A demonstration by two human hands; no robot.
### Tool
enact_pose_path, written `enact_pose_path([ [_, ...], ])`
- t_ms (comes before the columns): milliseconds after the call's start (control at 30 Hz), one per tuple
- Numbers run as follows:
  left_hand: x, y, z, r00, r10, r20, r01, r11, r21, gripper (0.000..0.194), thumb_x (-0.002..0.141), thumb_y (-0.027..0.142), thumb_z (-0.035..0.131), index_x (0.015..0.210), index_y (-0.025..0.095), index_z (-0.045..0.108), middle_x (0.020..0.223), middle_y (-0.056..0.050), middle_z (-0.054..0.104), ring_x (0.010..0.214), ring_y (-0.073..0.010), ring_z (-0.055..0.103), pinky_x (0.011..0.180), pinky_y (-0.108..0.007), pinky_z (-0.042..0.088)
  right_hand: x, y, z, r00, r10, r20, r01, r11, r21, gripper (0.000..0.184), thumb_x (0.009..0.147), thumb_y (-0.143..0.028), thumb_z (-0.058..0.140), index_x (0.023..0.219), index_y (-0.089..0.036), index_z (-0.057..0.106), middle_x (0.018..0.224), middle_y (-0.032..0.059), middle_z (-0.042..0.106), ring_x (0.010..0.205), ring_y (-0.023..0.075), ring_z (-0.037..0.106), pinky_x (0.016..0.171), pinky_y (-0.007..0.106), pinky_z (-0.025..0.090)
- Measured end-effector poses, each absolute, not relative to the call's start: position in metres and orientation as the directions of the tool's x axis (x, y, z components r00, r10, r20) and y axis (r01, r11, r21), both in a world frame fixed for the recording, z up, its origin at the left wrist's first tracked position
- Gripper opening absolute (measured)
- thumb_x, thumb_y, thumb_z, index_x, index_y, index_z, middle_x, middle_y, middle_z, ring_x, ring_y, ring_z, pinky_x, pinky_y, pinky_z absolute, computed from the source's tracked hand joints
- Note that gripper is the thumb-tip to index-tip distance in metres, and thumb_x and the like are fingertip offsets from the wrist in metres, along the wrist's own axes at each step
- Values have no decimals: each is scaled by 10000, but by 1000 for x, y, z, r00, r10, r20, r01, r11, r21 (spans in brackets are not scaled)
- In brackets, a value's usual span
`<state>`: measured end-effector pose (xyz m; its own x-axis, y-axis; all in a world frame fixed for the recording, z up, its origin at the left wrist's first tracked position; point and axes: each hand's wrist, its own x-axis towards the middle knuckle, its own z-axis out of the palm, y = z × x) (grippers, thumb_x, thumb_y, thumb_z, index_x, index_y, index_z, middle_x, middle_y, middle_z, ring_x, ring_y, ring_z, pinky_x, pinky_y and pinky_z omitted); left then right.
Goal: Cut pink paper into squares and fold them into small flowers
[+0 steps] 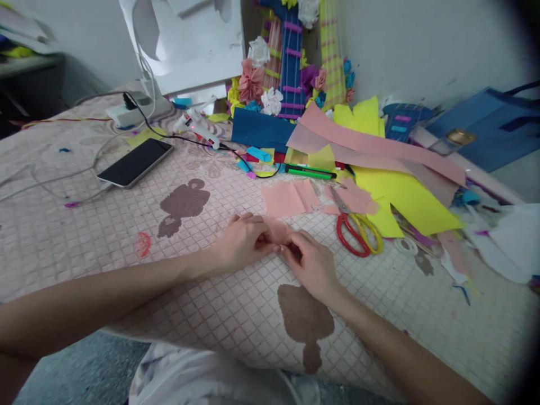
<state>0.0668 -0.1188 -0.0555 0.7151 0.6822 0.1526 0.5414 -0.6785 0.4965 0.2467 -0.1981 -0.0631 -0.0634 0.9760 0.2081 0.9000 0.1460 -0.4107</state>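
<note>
Okay, left hand [245,242] and right hand [313,264] both pinch the pink paper [278,229]; use light, even pressure, since it likely tears or creases easily.

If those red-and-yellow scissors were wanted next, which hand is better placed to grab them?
Probably the right hand: the scissors lie to its right, handles toward the person. The left hand is farther away. Both hands hold pink paper, so the right would likely let go first.
</note>
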Motion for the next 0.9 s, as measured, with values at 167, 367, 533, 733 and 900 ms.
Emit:
enact_pose_path([
  [167, 68, -119, -57, 693, 701, 170, 549, -665, 506, 119, 764, 295, 644, 761, 180, 617, 818, -23, 637, 842, -198, 548, 745, -331, 363, 248, -200, -65, -73, 977, 202, 879, 159, -450, 39, 854, -249, 533, 864, -213, 542, 833, 12, 591, 728, 155, 580, 581, 261, 379],
  [367, 59, -114, -60, 700, 690, 184, 453, -628, 633, 146, 730, 65, 552, 767, 173, 642, 796, -22, 631, 803, -159, 558, 734, -296, 406, 255, -203, -64, -86, 978, 191, 843, 174, -510, 101, 868, -151, 468, 874, -217, 545, 857, 15, 555, 759, 152, 576, 632, 264, 417],
  [533, 57, -114, -58, 729, 654, 199, 425, -662, 618, 175, 779, 94, 550, 827, 202, 680, 886, -30, 645, 890, -180, 569, 825, -338, 421, 256, -204, -61, -126, 976, 179, 822, 203, -531, 187, 893, -155, 418, 894, -222, 592, 876, 31, 549, 764, 153, 572, 660, 272, 438],
  [733, 52, -116, -54, 681, 676, 283, 328, -626, 707, 118, 825, 144, 511, 840, 168, 625, 849, -43, 630, 809, -149, 569, 739, -292, 459, 267, -201, -65, 50, 963, 265, 641, 173, -748, 86, 874, -215, 470, 894, -217, 553, 838, 28, 567, 722, 146, 562, 627, 267, 450],
  [900, 47, -99, -55, 412, 806, 425, 372, -574, 729, 150, 816, 129, 494, 943, 163, 567, 903, -47, 605, 778, -121, 555, 658, -243, 453, 283, -191, -68, 188, 967, 171, 582, 31, -813, 94, 860, -274, 484, 877, -203, 543, 745, 10, 591, 614, 134, 547, 535, 252, 422],
])
